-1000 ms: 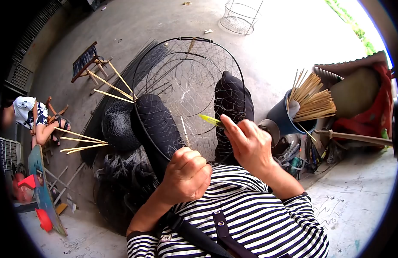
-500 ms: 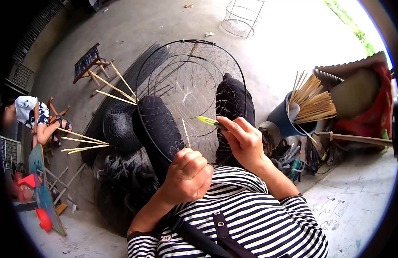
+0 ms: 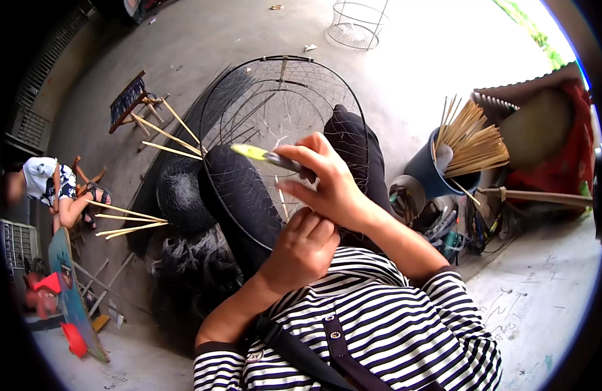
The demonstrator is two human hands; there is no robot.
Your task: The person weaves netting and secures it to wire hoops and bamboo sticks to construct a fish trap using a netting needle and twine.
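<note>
A yellow-green netting needle [image 3: 252, 153] wound with dark thread points left, pinched between the thumb and fingers of my right hand [image 3: 323, 173]. Just below it my left hand [image 3: 301, 247] is closed in a fist at the near rim of the net; what its fingers grip is too small to make out. The round wire-framed net [image 3: 284, 78] lies over my lap, its black hoop around my knees and its thin mesh spread between them. A pale stick [image 3: 281, 195] shows inside the mesh.
On the right stands a blue bucket [image 3: 423, 171] of bamboo sticks [image 3: 473, 140]. A folding stool [image 3: 128, 103] and a seated person [image 3: 50, 186] are at the left. Dark netting [image 3: 183, 195] lies beside my left leg. Another wire frame [image 3: 356, 26] stands farther off.
My right hand has moved left and up with the netting needle, now above my left hand. My left hand has shifted slightly right and up, still closed.
</note>
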